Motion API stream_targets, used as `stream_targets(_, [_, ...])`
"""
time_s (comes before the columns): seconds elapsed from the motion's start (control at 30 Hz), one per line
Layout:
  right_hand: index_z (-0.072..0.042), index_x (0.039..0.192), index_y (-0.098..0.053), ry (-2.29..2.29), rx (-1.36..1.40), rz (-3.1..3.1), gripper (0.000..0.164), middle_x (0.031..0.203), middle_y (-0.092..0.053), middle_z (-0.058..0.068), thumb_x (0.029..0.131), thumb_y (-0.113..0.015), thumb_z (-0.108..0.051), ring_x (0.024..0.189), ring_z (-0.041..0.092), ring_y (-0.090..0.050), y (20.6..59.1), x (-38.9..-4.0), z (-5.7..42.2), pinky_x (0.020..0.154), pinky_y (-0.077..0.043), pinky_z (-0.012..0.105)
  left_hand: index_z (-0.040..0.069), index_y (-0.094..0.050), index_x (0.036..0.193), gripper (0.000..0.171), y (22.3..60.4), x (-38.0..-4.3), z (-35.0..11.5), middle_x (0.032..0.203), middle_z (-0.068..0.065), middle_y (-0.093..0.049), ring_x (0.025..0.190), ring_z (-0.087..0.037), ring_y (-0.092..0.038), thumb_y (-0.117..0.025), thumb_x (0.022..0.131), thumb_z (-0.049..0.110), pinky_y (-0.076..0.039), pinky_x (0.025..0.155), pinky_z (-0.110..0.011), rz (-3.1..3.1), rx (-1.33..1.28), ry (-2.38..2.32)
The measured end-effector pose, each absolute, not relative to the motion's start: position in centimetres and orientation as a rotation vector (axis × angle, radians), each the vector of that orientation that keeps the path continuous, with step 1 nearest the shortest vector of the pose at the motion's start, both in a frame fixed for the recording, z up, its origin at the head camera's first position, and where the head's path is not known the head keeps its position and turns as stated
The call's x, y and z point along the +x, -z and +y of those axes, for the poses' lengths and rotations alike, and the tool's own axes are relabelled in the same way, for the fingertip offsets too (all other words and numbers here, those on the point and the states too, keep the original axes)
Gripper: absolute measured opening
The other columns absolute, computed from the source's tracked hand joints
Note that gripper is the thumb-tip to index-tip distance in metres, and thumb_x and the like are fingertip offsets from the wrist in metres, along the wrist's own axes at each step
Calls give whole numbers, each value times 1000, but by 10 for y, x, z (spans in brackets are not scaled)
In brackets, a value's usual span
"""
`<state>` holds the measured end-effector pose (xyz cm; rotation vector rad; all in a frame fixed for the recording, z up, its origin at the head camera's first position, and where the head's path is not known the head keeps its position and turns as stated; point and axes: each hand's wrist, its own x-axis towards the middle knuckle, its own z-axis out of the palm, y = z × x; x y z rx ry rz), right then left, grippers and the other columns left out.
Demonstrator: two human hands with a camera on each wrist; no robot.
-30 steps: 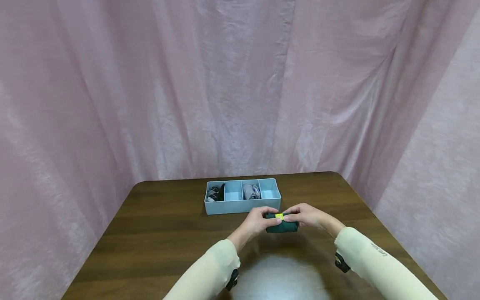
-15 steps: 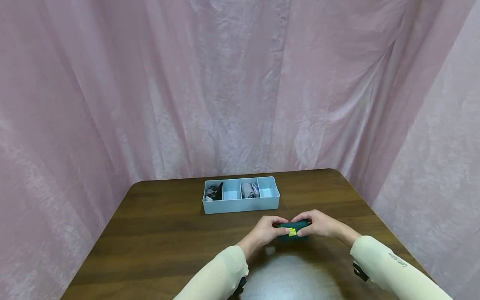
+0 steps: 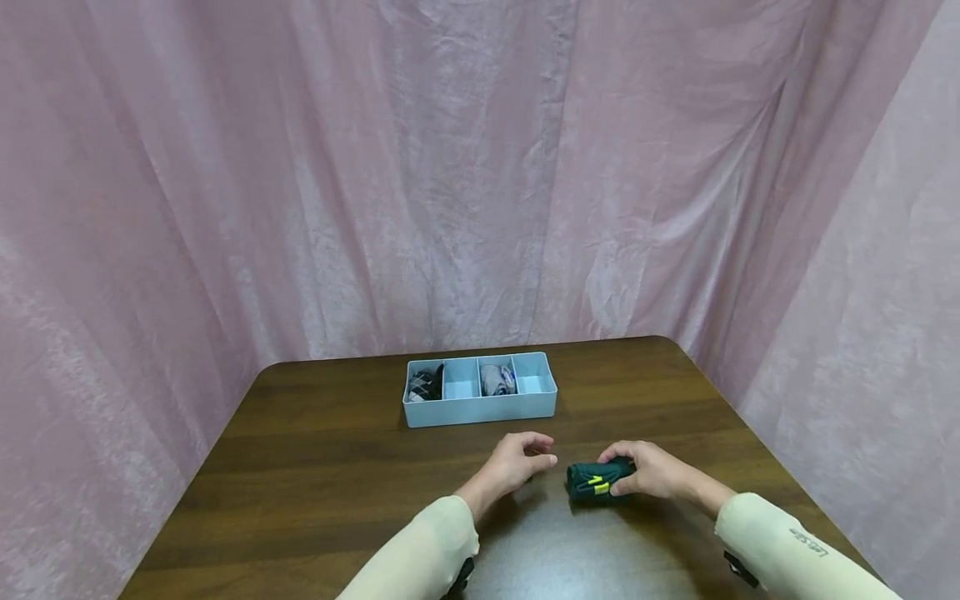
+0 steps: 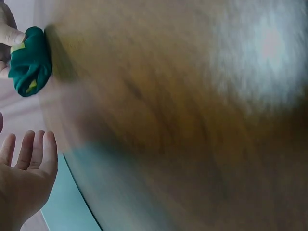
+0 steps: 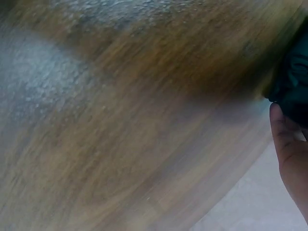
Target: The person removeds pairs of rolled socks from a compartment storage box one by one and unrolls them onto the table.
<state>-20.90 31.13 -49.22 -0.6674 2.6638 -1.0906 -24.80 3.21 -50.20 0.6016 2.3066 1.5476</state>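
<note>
My right hand (image 3: 654, 472) grips the right end of a rolled dark green cloth (image 3: 588, 483) with yellow marks, low over the table or resting on it. In the left wrist view, the green cloth (image 4: 32, 62) shows its coiled end, with the right hand's thumb and fingers (image 4: 10, 36) on it. The right wrist view catches only its dark edge (image 5: 293, 79) beside the right hand (image 5: 291, 149). Off to the left, my left hand (image 3: 510, 464) is apart from the cloth, with relaxed fingers and nothing in them. Its fingers look fairly straight in the left wrist view.
A light blue divided box (image 3: 480, 408) stands toward the back of the brown wooden table (image 3: 322, 475). A dark checked cloth bundle (image 3: 425, 385) lies in its leftmost compartment, and a grey rolled cloth (image 3: 497, 380) sits farther right. Pink curtains (image 3: 450, 167) hang behind the table.
Both hands held the green cloth before. The left hand has let go and moved left; the right hand has carried the cloth rightward and toward me, turning it slightly.
</note>
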Motion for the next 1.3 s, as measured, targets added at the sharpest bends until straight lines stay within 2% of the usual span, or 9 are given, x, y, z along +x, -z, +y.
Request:
stream_targets(0.13, [-11,120,-65,1076,-676,2652,43,113,-64,2,83,-81,-25,95,20,-57,489,-206,314,80,-48,29,2,-68,120,34,502,-243,37,104,-1,-68,92,-14,-61,-74,90,16,-53,81,-31,2312,621,-1541])
stream_targets(0.27, [-7,125,-65,1061,-691,2669,37,116,-65,3,96,-67,-30,101,20,-59,486,-202,315,84,-50,32,3,-69,119,32,502,-237,41,104,-1,-68,94,-16,-60,-74,90,16,-53,83,-33,2305,605,-1541])
stream_targets(0.37, [-6,124,-67,1066,-707,2695,33,116,-66,3,102,-57,-27,104,21,-60,486,-202,313,87,-50,33,4,-69,119,32,503,-235,42,107,-4,-68,96,-18,-60,-74,90,16,-54,86,-37,2316,595,-1538])
stream_targets(0.53, [-7,121,-70,1087,-683,2703,28,113,-68,2,100,-61,-22,103,22,-62,489,-204,308,89,-51,35,4,-70,118,30,504,-232,42,105,-2,-68,94,-16,-60,-73,91,17,-53,86,-38,2359,591,-1518])
stream_targets(0.77, [-6,120,-70,1110,-608,2714,27,113,-69,4,99,-63,-22,103,23,-62,491,-208,309,89,-51,42,8,-74,104,17,508,-227,51,91,4,-67,83,-12,-58,-76,88,15,-53,78,-32,2395,664,-1505])
stream_targets(0.97, [-6,118,-71,1097,-621,2736,26,112,-69,3,99,-63,-21,102,23,-63,494,-206,309,90,-52,44,9,-75,95,9,511,-224,56,87,6,-67,80,-11,-56,-76,88,13,-52,78,-31,2376,687,-1478])
stream_targets(1.13, [-6,117,-72,1082,-638,2764,25,111,-70,4,98,-64,-21,104,26,-64,494,-206,311,91,-51,48,12,-76,87,1,512,-227,52,82,11,-64,77,-4,-55,-77,87,12,-49,74,-23,2377,943,-1266])
stream_targets(1.23, [-7,117,-72,1075,-638,2778,25,112,-70,4,98,-64,-21,106,28,-63,494,-205,312,92,-50,48,13,-76,87,5,511,-229,48,82,10,-66,75,-1,-54,-77,84,9,-48,71,-19,2378,1083,-1155])
stream_targets(1.3, [-6,117,-72,1076,-625,2782,25,112,-70,5,97,-64,-21,106,28,-63,495,-204,314,92,-50,48,13,-76,89,6,510,-229,48,84,10,-67,75,0,-55,-77,85,9,-49,72,-19,2393,1085,-1166])
